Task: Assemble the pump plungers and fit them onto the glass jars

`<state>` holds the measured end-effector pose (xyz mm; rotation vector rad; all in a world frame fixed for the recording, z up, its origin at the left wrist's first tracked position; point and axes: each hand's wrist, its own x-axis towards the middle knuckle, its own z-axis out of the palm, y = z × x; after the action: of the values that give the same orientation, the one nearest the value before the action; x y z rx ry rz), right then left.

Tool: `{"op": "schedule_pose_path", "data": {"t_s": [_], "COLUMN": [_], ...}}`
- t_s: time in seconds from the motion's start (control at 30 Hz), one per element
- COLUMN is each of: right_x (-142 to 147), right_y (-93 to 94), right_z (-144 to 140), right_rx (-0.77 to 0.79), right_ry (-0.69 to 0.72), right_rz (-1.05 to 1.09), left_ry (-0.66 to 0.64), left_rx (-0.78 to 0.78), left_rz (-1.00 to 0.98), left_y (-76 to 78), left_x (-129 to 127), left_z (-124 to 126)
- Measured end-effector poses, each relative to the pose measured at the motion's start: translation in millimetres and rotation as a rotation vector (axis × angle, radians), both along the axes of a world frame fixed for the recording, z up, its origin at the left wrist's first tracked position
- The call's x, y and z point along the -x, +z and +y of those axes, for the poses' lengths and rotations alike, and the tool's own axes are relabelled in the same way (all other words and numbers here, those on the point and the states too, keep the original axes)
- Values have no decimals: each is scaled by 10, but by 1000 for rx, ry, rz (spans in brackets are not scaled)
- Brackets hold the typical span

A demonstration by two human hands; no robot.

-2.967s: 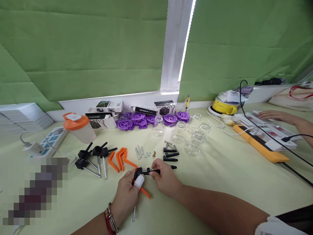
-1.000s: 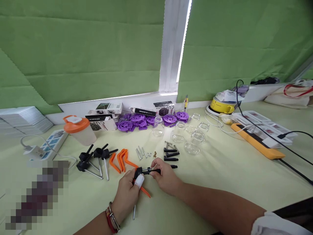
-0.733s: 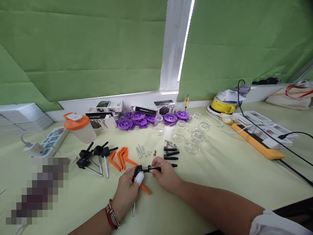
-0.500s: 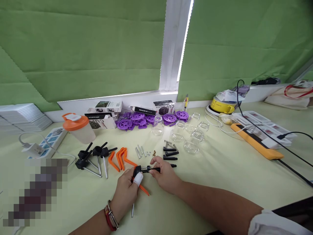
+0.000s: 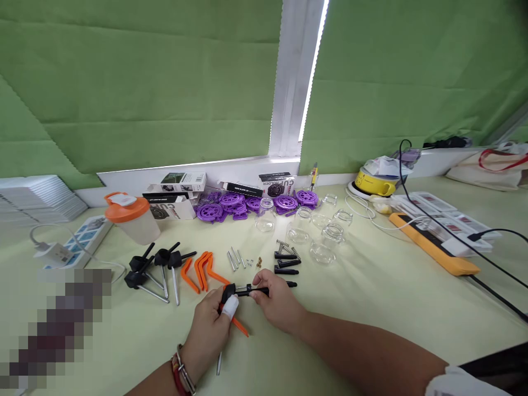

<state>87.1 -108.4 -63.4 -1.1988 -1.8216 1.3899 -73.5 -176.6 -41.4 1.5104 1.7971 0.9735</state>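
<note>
— What do the hands have hold of?

— One small assembly, held between them just above the pale green table (image 5: 371, 297). The left hand (image 5: 208, 330) is closed around the black clamp head (image 5: 228, 290), its bandaged thumb pressed on top. An orange lever (image 5: 237, 325) pokes out beneath that hand toward the right, and a metal rod (image 5: 218, 364) sticks out below it, its tip near the table.

— And the right?

— The right hand (image 5: 278, 302) pinches the black bar (image 5: 264, 289) that runs out of the clamp head; fingers closed on it from above, thumb underneath. The bar's far end (image 5: 291, 284) shows past the fingers.

— So both are gripping?

— Yes, each is clamped on its end of the same piece (near the table's front edge, in the middle of the view).

— What lies around it?

— Just beyond the hands, a few loose black bars (image 5: 286, 263) with small springs (image 5: 284, 245) behind them. Left of those, metal pins (image 5: 233, 258), then spare orange levers (image 5: 202, 269), then three finished black clamps (image 5: 159, 267) with rods. Farther back stand clear glass jars (image 5: 325, 239), a row of purple discs (image 5: 247, 202), and printed boxes (image 5: 177, 190). An orange-lidded cup (image 5: 130, 217) sits at the left, near a white power strip (image 5: 78, 242).

— Anything on the right?

— A yellow bowl-like thing (image 5: 376, 181), cables, and a long orange bar (image 5: 433, 250), all well apart from the hands.
</note>
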Motion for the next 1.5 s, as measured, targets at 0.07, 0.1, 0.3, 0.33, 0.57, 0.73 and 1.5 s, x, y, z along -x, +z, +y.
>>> {"op": "schedule_pose_path", "data": {"t_s": [0.07, 0.1, 0.3, 0.33, 0.57, 0.73, 1.5], "right_x": [-15, -25, -119, -139, -223, -195, 106], "right_y": [7, 11, 79, 97, 186, 169, 273], "right_z": [-6, -9, -56, -73, -270, -324, -347], "right_rx": [-23, -39, -205, -238, -443, -539, -1085], "right_ry": [12, 21, 64, 79, 198, 256, 553], "right_rz": [-21, -31, -119, -149, -349, -409, -710], "left_ry": [13, 23, 44, 37, -2, -29, 37], "left_rx": [21, 40, 58, 58, 110, 188, 93], "left_rz": [-15, -35, -198, -229, -418, -376, 230], "left_y": [-7, -13, -50, -47, 72, 158, 137], "left_x": [11, 16, 27, 28, 112, 251, 482], "left_z": [-12, -19, -46, -45, -1, 42, 62]}}
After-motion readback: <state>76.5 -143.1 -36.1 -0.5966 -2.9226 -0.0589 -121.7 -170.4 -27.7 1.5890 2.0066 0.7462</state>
